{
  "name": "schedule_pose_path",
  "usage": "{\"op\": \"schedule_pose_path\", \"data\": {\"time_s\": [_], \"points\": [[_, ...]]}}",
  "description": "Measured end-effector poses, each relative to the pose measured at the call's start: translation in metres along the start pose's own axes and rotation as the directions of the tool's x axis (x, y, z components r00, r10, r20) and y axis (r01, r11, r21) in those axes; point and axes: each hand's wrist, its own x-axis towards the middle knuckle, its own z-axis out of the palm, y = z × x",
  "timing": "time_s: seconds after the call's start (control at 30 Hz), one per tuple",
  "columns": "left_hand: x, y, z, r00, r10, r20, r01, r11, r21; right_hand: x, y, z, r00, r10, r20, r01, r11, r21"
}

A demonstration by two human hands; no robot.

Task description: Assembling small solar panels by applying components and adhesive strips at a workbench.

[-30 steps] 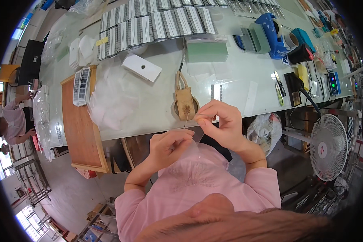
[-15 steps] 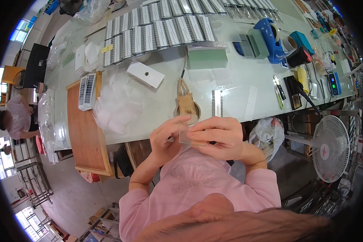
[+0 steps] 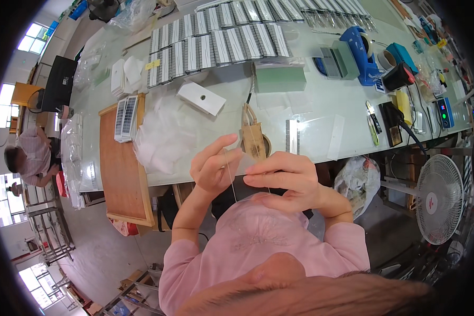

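My left hand (image 3: 214,167) and my right hand (image 3: 288,181) are raised in front of the table's near edge, close to my chest. Between them is a thin, clear flat sheet (image 3: 249,184), mostly visible by its fine edges. My right fingers and thumb pinch its right side. The left hand touches its left edge with bent fingers; the exact grip is hard to make out. Just beyond the fingertips stands a wooden block (image 3: 254,140) with a looped strip on top, beside a round holder. A small striped panel (image 3: 292,136) lies to its right.
Rows of striped panels (image 3: 216,47) cover the table's back. Left are a wooden board (image 3: 122,181), a pile of soft white sheets (image 3: 166,138) and a white box (image 3: 201,98). A green block (image 3: 280,79), blue tape dispenser (image 3: 359,55) and standing fan (image 3: 438,200) are right.
My left hand has opened away from the right one, and the clear sheet now stands tilted, its lower edge nearer my chest. The whole view has shifted slightly.
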Motion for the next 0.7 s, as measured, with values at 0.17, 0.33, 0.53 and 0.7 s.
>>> {"op": "schedule_pose_path", "data": {"time_s": [0.17, 0.33, 0.53, 0.7], "points": [[0.008, -0.008, 0.001, 0.989, 0.149, -0.023, -0.148, 0.988, 0.032, -0.001, 0.004, 0.000, 0.998, -0.064, 0.015, 0.064, 0.998, 0.008], [0.012, -0.005, 0.005, 0.988, 0.156, -0.018, -0.155, 0.987, 0.037, -0.003, 0.003, -0.004, 0.999, -0.046, 0.020, 0.046, 0.999, 0.005], [0.001, -0.009, 0.009, 0.991, 0.137, -0.004, -0.137, 0.991, -0.003, -0.017, 0.005, -0.001, 0.998, 0.041, -0.044, -0.031, 0.979, 0.203], [-0.002, -0.005, 0.009, 0.993, 0.117, -0.008, -0.116, 0.993, 0.002, -0.023, 0.008, -0.003, 0.992, 0.108, -0.064, -0.081, 0.939, 0.334]]}}
